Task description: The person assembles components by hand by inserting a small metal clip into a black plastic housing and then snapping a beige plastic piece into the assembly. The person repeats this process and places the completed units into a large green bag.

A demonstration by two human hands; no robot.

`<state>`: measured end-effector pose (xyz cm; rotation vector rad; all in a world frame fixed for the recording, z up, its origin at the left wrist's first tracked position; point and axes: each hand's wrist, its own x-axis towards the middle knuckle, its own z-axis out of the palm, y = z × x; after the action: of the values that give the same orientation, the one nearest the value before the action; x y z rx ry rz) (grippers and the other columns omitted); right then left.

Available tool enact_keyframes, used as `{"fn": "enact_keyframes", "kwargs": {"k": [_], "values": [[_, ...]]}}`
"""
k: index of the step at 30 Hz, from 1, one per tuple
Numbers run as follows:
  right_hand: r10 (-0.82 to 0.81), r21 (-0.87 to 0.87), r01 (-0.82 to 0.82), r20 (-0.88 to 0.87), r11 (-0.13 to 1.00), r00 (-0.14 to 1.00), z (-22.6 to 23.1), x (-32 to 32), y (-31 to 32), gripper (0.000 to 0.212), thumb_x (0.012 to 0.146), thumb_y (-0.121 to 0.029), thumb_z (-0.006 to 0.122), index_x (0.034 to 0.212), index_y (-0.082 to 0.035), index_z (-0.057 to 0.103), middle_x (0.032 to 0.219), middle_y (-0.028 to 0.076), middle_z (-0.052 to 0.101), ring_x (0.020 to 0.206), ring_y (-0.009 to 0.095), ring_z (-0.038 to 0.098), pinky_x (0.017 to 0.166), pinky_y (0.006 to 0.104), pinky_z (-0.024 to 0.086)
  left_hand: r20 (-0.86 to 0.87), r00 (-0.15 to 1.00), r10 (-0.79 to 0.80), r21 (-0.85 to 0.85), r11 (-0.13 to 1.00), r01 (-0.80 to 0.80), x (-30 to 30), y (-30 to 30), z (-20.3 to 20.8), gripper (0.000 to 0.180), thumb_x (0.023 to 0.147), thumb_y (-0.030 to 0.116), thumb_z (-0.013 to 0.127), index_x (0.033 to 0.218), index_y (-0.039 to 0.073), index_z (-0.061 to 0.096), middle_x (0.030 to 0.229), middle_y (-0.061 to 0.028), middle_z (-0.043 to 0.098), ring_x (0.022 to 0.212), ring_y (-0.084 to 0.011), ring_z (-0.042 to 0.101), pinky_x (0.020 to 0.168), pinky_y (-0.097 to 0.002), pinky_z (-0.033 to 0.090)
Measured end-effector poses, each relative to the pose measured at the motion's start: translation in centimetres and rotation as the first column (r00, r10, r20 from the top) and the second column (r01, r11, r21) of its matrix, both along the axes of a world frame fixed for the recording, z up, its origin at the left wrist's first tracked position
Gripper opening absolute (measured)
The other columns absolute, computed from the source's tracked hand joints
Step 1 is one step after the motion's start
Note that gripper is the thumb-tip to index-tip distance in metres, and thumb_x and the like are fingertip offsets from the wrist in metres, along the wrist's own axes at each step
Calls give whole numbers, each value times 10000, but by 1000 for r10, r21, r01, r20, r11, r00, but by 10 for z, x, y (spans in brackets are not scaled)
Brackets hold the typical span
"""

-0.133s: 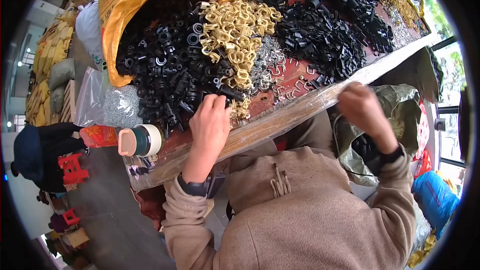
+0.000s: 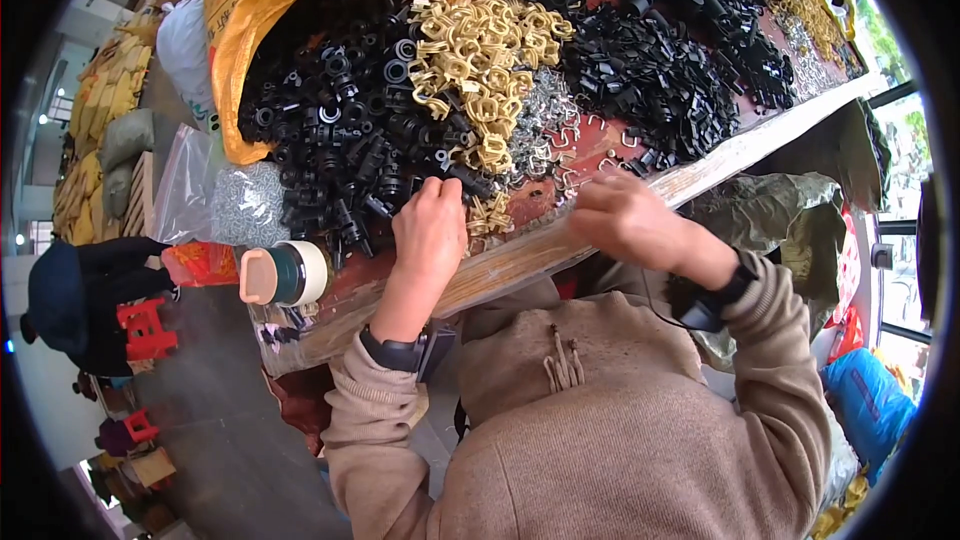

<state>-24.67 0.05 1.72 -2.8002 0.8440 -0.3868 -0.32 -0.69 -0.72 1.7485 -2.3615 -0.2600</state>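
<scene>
My left hand [image 2: 430, 230] is closed, its curled fingers at the near edge of a heap of black plastic fittings [image 2: 345, 130]. Whatever lies inside its fingers is hidden. My right hand [image 2: 628, 222], also closed, hovers by the wooden front edge of the table [image 2: 520, 265], its fingertips turned toward the left hand. I cannot make out what it holds. Just beyond the hands are a pile of gold-coloured metal clips [image 2: 490, 75], silvery U-shaped hooks [image 2: 545, 120] and a spread of small black pieces [image 2: 655, 70].
A green and cream cup [image 2: 290, 274] stands at the table's left corner beside a clear bag of small silvery screws [image 2: 246, 205]. An orange woven sack [image 2: 228, 70] lies open around the black fittings. To my right sits a grey-green sack [image 2: 800, 230]. A person in dark clothes [image 2: 95, 290] is at far left.
My right hand has swung left from above the grey-green sack to the table edge, closer to my left hand. The left hand has stayed nearly in place; the view has shifted slightly.
</scene>
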Motion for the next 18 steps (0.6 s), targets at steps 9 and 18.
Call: {"fn": "enact_keyframes", "kwargs": {"k": [9,18], "values": [[150,-55,-148,31,987,988,-42,57,-34,89,635,-148,510,696,-85,493,762,57,473,775,203,502,686,309,407,-748,609,264,261,960,-96,30,1,6,165,746,-14,495,902,34,473,764,-76,533,686,-177,585,581,-270,472],[119,20,-118,-24,993,993,-44,62,-38,110,662,-126,524,737,-47,506,755,77,480,702,231,528,641,328,438,-796,-84,600,589,799,122,29,20,7,212,775,31,545,948,35,422,762,-47,540,626,-95,548,513,-189,447]]}}
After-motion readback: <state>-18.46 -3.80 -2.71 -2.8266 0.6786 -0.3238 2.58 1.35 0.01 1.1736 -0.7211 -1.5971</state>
